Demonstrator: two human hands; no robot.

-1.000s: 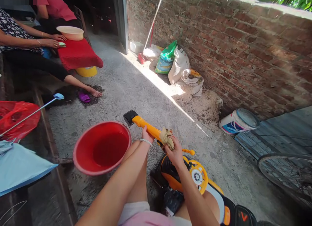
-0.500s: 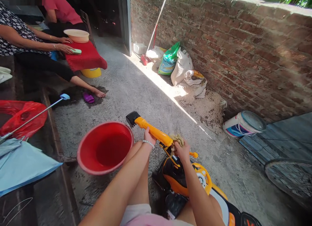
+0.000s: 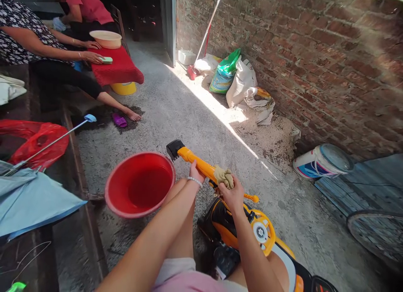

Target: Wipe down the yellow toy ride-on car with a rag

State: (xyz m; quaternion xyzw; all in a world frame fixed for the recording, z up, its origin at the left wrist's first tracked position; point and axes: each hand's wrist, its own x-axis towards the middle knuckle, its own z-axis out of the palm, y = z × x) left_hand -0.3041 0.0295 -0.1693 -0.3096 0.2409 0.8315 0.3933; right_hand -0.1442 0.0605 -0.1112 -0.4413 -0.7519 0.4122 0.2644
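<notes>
In front of me is a yellow toy excavator arm (image 3: 206,169) with a black bucket (image 3: 175,149) at its far end. My left hand (image 3: 197,173) is wrapped round the middle of the arm, a beaded bracelet on that wrist. A crumpled beige cloth (image 3: 224,177) is in my right hand (image 3: 232,193), pressed against the top of the arm near its lower end. Below lies the ride-on toy body (image 3: 227,224), black and orange, with a yellow steering wheel (image 3: 262,232). My right hand partly hides where the arm meets the body.
A red basin (image 3: 115,195) with liquid stands left of my knees. Beyond it sit a folded blue umbrella (image 3: 34,199) and a red plastic bag (image 3: 47,147). Two people sit by a red-covered bench (image 3: 122,69). Sacks (image 3: 241,84), a paint bucket (image 3: 321,162) and a cart wheel (image 3: 374,233) line the brick wall.
My right hand has moved the cloth from the arm's lower end onto its upper side, so more of the cloth shows. My left hand keeps its hold. The view has shifted slightly.
</notes>
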